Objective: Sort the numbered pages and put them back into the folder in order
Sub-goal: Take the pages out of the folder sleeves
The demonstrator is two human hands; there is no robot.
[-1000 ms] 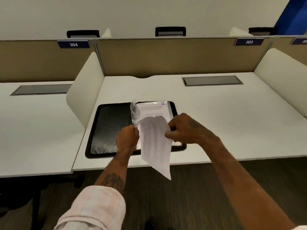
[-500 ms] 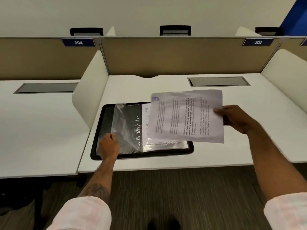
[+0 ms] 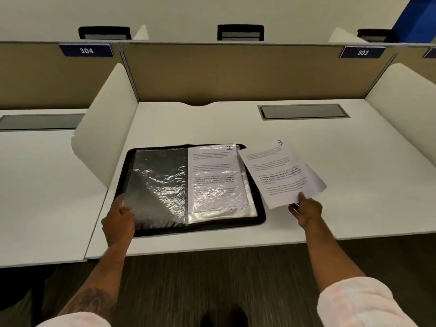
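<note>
A white desk (image 3: 306,142) stands in a row of partitioned bays, with dark carpet (image 3: 212,274) showing below its near edge. Nearest on it, the left hand (image 3: 119,220) grips the near left corner of a clear sleeve (image 3: 158,185), thumb on top and fingers curled under its edge. The right hand (image 3: 306,210) pinches the near edge of the page marked 3 (image 3: 276,175), thumb above and fingers beneath. A second sheet (image 3: 317,182) peeks out from under it. Whether this page rests on the desk or hangs just above it cannot be told. It sits just right of the open black folder (image 3: 259,219). The sleeve covers the folder's left half, and the page marked 2 (image 3: 212,175) lies sleeved on its right half. Farther back are a grey cable hatch (image 3: 303,111), a tan partition (image 3: 236,74) and number plates 304 (image 3: 86,50) and 303 (image 3: 362,52).
</note>
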